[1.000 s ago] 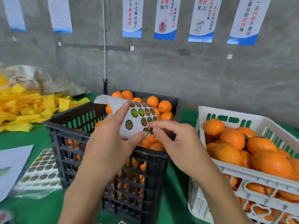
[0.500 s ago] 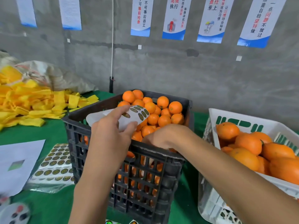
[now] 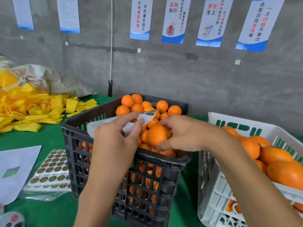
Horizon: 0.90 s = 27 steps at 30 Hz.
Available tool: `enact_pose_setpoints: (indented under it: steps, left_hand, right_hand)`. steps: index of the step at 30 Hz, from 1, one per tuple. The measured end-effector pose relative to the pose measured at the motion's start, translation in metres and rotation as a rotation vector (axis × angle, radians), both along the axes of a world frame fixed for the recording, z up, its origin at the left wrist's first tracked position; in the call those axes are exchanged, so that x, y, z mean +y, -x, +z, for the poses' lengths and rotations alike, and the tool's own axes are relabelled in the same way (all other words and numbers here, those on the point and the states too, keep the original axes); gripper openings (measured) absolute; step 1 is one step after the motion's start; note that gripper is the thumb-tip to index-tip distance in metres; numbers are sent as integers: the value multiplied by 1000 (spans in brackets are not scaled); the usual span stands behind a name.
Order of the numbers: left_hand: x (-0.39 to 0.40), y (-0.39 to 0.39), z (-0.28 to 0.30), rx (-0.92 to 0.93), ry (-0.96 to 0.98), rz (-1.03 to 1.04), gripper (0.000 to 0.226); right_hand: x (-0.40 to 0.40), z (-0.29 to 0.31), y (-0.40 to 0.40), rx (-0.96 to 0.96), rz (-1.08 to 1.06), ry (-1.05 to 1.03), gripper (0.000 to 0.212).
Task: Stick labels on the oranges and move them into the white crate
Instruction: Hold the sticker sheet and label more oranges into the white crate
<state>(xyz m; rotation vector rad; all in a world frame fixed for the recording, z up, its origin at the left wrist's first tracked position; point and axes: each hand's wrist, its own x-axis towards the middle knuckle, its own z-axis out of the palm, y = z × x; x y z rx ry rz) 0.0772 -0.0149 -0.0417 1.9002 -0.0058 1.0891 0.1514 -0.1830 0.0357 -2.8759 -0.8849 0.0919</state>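
A black crate (image 3: 164, 163) in the middle holds several oranges. My right hand (image 3: 185, 133) grips one orange (image 3: 156, 135) just above the pile, fingers curled round it. My left hand (image 3: 114, 141) pinches a white label sheet (image 3: 147, 116) with round dark stickers, held over the near side of the black crate. The white crate (image 3: 213, 182) stands to the right and holds several oranges (image 3: 275, 154).
The table has a green cloth (image 3: 49, 138). More sticker sheets (image 3: 52, 169) and a white paper (image 3: 14, 171) lie at the left. Yellow foam sleeves (image 3: 32, 110) and a sack (image 3: 54, 79) are piled at the back left. A concrete wall with posters stands behind.
My right hand left the label sheet, dipped into the black crate and now grips an orange lifted from the pile. My left hand lowered the sheet flatter over the crate.
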Motion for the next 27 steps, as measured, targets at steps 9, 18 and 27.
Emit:
enact_pose_setpoints:
  steps: [9, 18, 27]
  left_hand:
    - [-49, 8, 4, 10, -165, -181, 36]
    - [-84, 14, 0, 0, -205, -266, 33]
    - [-113, 18, -4, -58, 29, -234, 18]
  right_hand:
    - [-83, -53, 74, -84, -43, -1166, 61]
    - [-99, -87, 90, 51, -62, -1465, 66]
    - [-102, -88, 92, 60, -34, -1673, 56]
